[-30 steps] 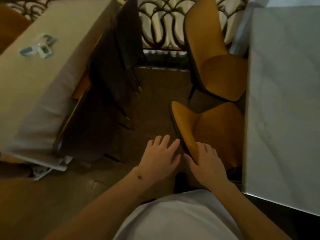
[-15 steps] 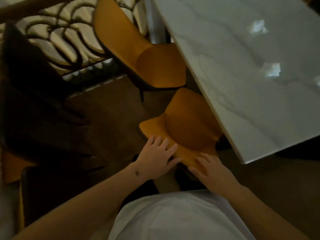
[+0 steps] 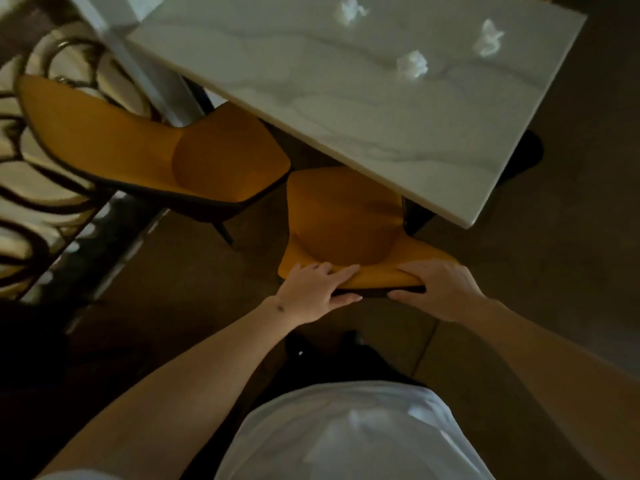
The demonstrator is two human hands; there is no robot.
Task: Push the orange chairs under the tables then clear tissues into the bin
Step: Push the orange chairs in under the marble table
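Note:
An orange chair stands right in front of me, its seat partly under the white marble table. My left hand grips the left part of its backrest top, and my right hand grips the right part. A second orange chair stands to the left, its seat corner just under the table edge. Three crumpled white tissues lie on the tabletop: one in the middle, one at the far edge, one at the right.
An ornate metal railing runs along the left. A dark table base shows beyond the table's right edge. Brown floor stretches to the right. My white shirt fills the bottom.
The view has swung right, bringing the tabletop tissues into sight. The near chair has slid further under the table, and both hands have closed on its backrest.

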